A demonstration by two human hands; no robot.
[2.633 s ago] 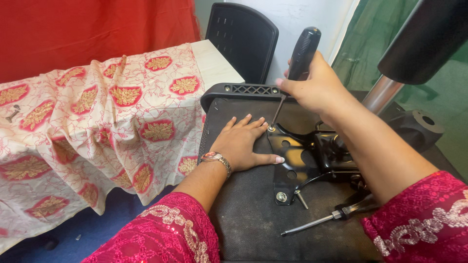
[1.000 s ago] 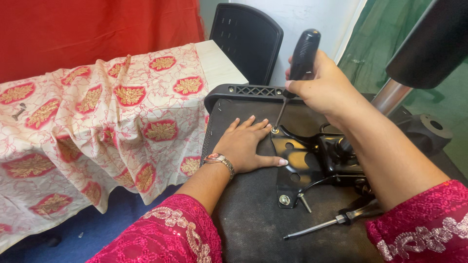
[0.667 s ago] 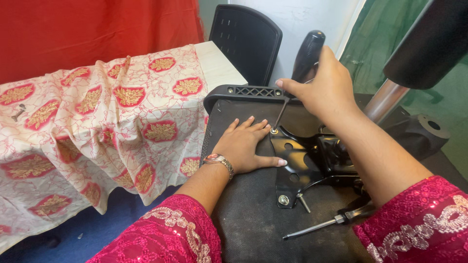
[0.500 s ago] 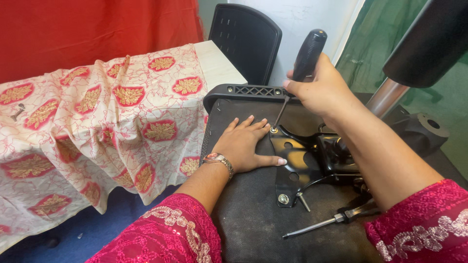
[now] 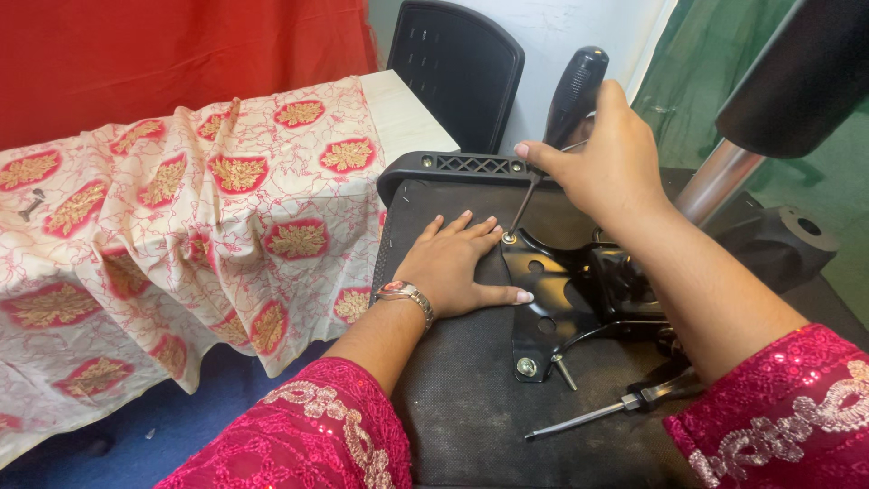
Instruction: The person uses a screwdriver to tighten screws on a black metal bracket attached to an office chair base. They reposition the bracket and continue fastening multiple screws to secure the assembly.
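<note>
Our right hand (image 5: 606, 167) has its fingers clamped on the black handle of a screwdriver (image 5: 572, 95), whose thin shaft goes down to a screw (image 5: 510, 238) at the 10 o'clock corner of the black metal plate (image 5: 557, 299). Our left hand (image 5: 457, 267) lies flat, fingers apart, on the upturned chair seat (image 5: 471, 398), touching the plate's 9 o'clock edge. We think the tilted tip could slip off the screw and hit the near left fingers.

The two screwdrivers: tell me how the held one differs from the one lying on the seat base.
The held screwdriver stands tilted in the right hand, tip at a corner of the black metal plate; the lying screwdriver rests flat, untouched. The held one's handle is plain black and thick; the lying one's is mostly hidden. Both have slim metal shafts.
</note>
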